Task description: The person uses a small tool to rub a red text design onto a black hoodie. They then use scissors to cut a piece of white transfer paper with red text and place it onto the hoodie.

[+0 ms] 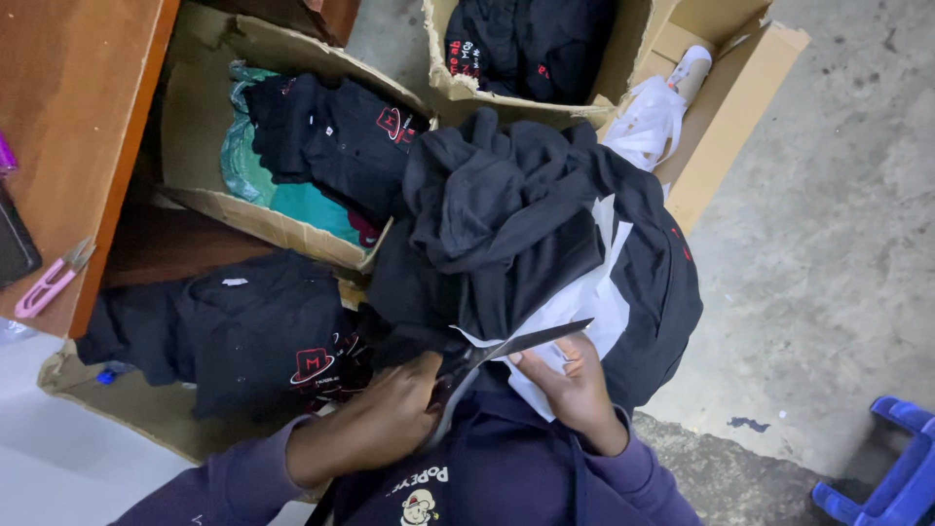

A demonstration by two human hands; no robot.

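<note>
The person sits over a heap of black garments (526,214) piled on the lap, so the cloth lies within reach of both hands. The left hand (390,414) is clenched around the handles of the scissors (516,349), whose blades point away to the right and lie across the white backing (584,302). The right hand (575,385) pinches that backing from below, just beside the blades, apparently to keep it taut and steady against the edge. The backing sticks out from under the black cloth, which hangs over it.

Cartons ring the seat: one (195,107) to the left holds folded black shirts over green plastic, another (458,88) ahead holds more dark clothing. A pink snipper (54,280) rests on the wooden table (78,117) at the left. A blue stool (896,468) stands at the right.
</note>
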